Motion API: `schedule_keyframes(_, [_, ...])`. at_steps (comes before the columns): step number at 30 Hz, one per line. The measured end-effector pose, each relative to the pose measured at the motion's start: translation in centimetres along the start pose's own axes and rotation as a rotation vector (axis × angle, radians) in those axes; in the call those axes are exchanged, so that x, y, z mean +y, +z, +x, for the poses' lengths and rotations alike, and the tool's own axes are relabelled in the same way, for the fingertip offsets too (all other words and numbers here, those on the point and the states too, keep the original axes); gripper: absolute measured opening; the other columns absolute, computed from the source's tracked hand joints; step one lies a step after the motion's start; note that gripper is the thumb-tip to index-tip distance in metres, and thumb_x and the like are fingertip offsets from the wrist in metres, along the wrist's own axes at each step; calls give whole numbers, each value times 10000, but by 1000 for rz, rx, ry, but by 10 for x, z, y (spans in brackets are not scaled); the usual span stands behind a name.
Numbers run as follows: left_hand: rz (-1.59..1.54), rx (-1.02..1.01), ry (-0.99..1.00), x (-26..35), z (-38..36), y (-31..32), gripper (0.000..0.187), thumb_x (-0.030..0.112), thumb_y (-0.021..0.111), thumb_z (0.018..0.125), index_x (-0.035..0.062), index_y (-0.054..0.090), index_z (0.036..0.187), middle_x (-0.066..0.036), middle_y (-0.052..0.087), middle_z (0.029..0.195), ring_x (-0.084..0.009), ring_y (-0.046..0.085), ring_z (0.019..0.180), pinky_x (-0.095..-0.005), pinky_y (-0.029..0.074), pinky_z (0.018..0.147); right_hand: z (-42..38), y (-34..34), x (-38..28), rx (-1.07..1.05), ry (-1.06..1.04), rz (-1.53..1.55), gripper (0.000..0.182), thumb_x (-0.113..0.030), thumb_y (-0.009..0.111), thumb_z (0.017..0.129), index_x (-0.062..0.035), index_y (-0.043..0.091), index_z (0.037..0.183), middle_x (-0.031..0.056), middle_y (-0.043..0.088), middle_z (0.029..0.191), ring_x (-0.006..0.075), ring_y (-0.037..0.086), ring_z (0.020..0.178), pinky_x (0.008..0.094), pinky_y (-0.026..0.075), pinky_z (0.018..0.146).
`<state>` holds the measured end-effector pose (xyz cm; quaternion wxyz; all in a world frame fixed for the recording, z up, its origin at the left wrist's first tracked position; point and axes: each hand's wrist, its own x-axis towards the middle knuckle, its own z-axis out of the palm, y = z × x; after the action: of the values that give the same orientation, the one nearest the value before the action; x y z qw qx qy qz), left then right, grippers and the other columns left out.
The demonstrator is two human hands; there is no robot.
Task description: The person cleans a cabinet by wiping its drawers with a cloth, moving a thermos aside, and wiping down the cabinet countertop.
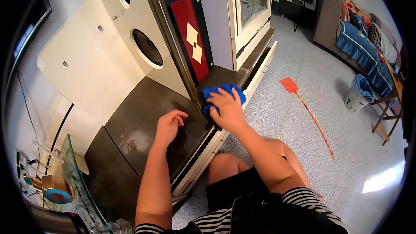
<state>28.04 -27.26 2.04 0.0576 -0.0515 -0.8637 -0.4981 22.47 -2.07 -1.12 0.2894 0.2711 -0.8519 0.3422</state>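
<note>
A bunched blue cloth point(212, 92) lies on the dark top of the low cabinet point(151, 99), at its front edge. My right hand point(229, 112) presses down on it, fingers spread over the folds. My left hand point(170, 125) hovers over the same dark top, left of the cloth. Its fingers are loosely bent and apart, with nothing in them. Right behind the cloth rises an upright panel with a red section point(187, 39) and cream diamonds.
A cream panel with a round speaker point(147, 48) stands at the back left. A glass shelf point(76, 169) holds a gold-coloured object point(57, 189). On the floor at right are a red fly swatter point(289, 85), a lined bin point(356, 99) and a wooden stool point(385, 112). A sofa point(325, 21) stands beyond.
</note>
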Motion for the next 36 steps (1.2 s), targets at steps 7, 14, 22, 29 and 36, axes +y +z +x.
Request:
schedule_keyframes(7, [13, 1, -15, -1, -2, 0, 427, -100, 404, 851, 42, 750, 1057, -24, 653, 776, -113, 571, 707, -260, 471, 674, -30, -7, -31, 19, -2, 190, 251, -148, 699, 808, -102, 744, 1050, 55, 725, 1220, 296, 585, 1316, 567, 271, 1227])
schedule_keyframes(14, [18, 0, -32, 5, -1, -1, 423, -92, 400, 858, 42, 754, 1048, -16, 653, 773, -101, 573, 713, -253, 471, 677, 3, 9, 17, 135, -34, 148, 258, -128, 630, 800, -76, 729, 1033, 59, 746, 1131, 303, 643, 1214, 550, 310, 1201])
schedule_keyframes(22, [-14, 11, -30, 2, 1, 0, 417, -86, 410, 852, 42, 754, 1050, -14, 652, 771, -107, 576, 716, -260, 475, 687, 38, 3, 84, 122, 88, 58, 288, -180, 600, 897, -73, 740, 1125, 110, 730, 1186, 298, 605, 1282, 528, 279, 1230])
schedule_keyframes(29, [-26, 6, -5, -3, 1, 1, 409, -85, 414, 851, 44, 751, 1044, -21, 655, 775, -116, 581, 714, -265, 475, 688, 2, 14, 25, 177, 84, 94, 258, -130, 618, 853, -44, 708, 1079, 92, 723, 1224, 341, 578, 1317, 588, 231, 1241])
schedule_keyframes(36, [36, 1, -2, 4, 2, 2, 413, -87, 419, 854, 51, 755, 1051, -21, 654, 766, -112, 583, 714, -262, 475, 678, -50, 12, -58, 121, -32, 273, 251, -123, 662, 745, -78, 684, 991, 65, 717, 1169, 318, 599, 1273, 599, 255, 1227])
